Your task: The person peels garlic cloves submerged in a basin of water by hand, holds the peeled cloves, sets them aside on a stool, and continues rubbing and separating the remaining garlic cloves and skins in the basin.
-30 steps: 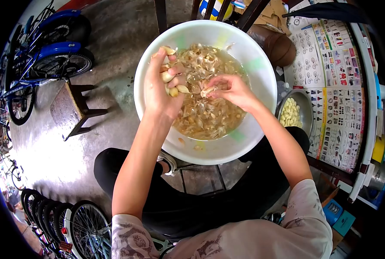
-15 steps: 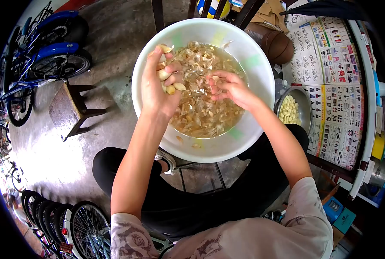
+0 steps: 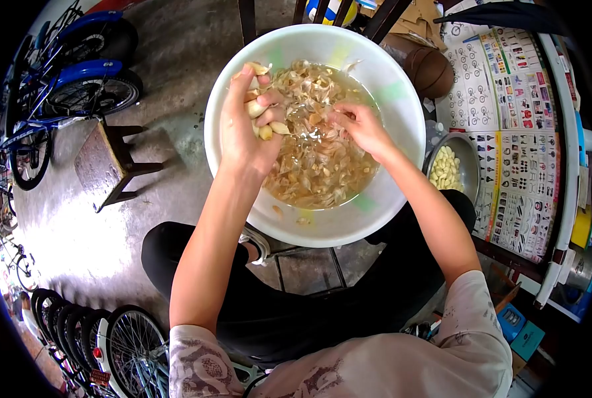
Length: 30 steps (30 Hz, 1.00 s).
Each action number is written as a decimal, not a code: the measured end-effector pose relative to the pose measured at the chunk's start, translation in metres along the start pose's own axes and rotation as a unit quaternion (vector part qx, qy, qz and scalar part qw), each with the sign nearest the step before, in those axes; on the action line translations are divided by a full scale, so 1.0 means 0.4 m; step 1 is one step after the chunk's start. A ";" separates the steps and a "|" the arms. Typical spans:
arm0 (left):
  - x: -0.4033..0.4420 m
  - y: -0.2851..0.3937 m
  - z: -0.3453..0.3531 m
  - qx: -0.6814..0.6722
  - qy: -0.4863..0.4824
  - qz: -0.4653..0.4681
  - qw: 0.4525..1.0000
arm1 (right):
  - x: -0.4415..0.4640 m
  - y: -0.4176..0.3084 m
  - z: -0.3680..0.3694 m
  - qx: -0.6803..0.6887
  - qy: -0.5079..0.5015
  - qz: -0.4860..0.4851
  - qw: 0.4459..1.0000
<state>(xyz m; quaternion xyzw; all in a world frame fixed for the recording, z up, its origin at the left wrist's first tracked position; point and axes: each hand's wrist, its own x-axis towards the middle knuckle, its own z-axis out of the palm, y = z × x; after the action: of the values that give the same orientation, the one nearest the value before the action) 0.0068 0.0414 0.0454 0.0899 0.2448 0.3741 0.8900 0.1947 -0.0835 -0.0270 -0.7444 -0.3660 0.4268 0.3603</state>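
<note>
My left hand (image 3: 248,129) is wrapped round several garlic cloves (image 3: 256,108), over the left side of a large white basin (image 3: 239,209). Water and loose garlic skins (image 3: 322,169) fill the bottom of the basin. My right hand (image 3: 359,127) is over the water on the right, thumb and fingers pinched together; what they hold, if anything, is too small to make out. Beside the basin on the right, a metal bowl (image 3: 469,169) holds peeled cloves (image 3: 445,169).
A wooden stool (image 3: 103,164) stands on the floor at the left, near bicycles (image 3: 90,86). More wheels (image 3: 136,345) are at the lower left. A brown ball (image 3: 430,71) and a table with printed sheets (image 3: 521,159) are at the right.
My right hand has moved slightly right, and its fingers have drawn together; the pale piece seen in them before is no longer visible. My left hand keeps its hold on the cloves.
</note>
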 end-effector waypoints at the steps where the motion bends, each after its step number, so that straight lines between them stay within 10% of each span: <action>1: 0.000 0.000 0.001 0.001 -0.002 0.000 1.000 | -0.003 -0.008 0.000 0.032 0.021 0.042 0.998; 7: -0.007 0.000 0.013 0.007 0.011 0.002 1.000 | 0.044 0.035 -0.023 -0.381 0.070 0.033 0.921; 11: 0.002 -0.006 0.003 0.005 0.004 -0.002 1.000 | 0.045 0.078 0.004 -0.351 0.105 0.073 0.928; 14: -0.002 -0.005 -0.002 0.009 -0.005 -0.001 1.000 | 0.054 0.092 -0.018 -0.546 0.170 -0.102 0.814; 16: 0.003 -0.011 0.004 0.006 0.014 0.003 1.000 | 0.042 0.081 -0.014 -0.574 -0.057 -0.102 0.810; 23: 0.002 -0.007 -0.008 0.012 0.003 -0.008 1.000 | 0.045 0.046 -0.023 -0.476 -0.039 -0.002 0.879; 30: -0.001 -0.002 0.008 0.005 0.009 -0.001 1.000 | 0.026 -0.014 -0.090 0.011 -0.112 0.135 0.984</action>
<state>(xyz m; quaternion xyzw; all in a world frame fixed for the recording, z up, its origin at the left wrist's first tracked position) 0.0086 0.0407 0.0483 0.0906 0.2551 0.3724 0.8877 0.2295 -0.0799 -0.0125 -0.7308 -0.2954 0.5558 0.2642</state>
